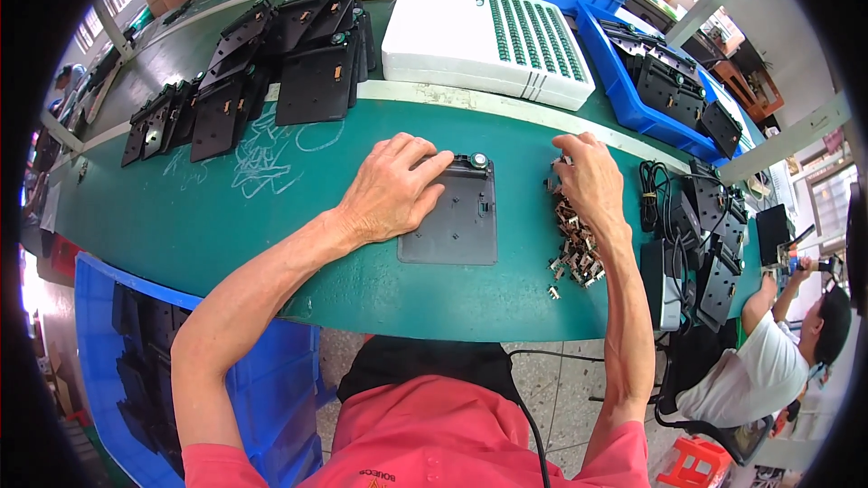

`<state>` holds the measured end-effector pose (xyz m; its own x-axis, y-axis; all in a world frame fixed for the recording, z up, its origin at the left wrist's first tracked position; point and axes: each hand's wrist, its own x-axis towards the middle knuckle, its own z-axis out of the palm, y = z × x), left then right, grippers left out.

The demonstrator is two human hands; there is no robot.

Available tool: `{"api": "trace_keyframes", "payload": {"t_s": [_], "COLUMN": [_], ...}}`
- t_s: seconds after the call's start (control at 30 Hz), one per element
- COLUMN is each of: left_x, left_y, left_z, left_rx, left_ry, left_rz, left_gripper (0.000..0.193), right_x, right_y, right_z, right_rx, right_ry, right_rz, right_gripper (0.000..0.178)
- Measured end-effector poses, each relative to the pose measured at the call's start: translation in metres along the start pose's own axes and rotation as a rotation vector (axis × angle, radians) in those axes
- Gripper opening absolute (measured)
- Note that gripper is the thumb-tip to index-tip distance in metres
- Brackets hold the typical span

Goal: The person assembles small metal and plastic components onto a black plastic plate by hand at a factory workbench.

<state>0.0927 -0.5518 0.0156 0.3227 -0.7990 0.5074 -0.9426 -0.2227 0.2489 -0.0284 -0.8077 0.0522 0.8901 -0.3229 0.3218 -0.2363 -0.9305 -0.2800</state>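
Note:
A flat black plastic panel [452, 226] lies on the green worktop in front of me. At its top edge sits a round silver-and-green part [478, 161]. My left hand [391, 185] grips the panel's upper left side, index finger reaching toward the round part and thumb on the panel's face. To the right is a heap of small metal-and-brown components [579, 248], which look like slide switches. Over the far end of this heap my right hand [589, 179] is closed, fingers bent together; whatever is between the fingertips is too small to make out.
Stacked black panels [312, 81] stand at the back left. A white foam block [443, 36] carries rows of small green parts. Blue bins hold more panels at the far right [624, 81] and lower left [262, 398]. Cables [653, 194] and a co-worker [759, 361] are on the right.

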Motion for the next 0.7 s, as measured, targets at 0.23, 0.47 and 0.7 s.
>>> {"api": "trace_keyframes", "payload": {"t_s": [0.23,0.47,0.7], "left_x": [0.002,0.001,0.0], "left_y": [0.001,0.0,0.0], "left_z": [0.001,0.0,0.002], "left_rx": [0.0,0.007,-0.005], "left_ry": [0.015,-0.006,0.017], "left_rz": [0.016,0.002,0.013], "left_gripper": [0.04,0.041,0.042], "right_x": [-0.007,-0.023,-0.029], "right_y": [0.002,-0.003,-0.03], "right_z": [0.009,0.003,-0.006], "right_rx": [-0.045,-0.101,0.052], "right_ry": [-0.014,-0.131,-0.071], "right_rz": [-0.052,-0.142,-0.122], "right_gripper": [0.009,0.015,0.015]}}
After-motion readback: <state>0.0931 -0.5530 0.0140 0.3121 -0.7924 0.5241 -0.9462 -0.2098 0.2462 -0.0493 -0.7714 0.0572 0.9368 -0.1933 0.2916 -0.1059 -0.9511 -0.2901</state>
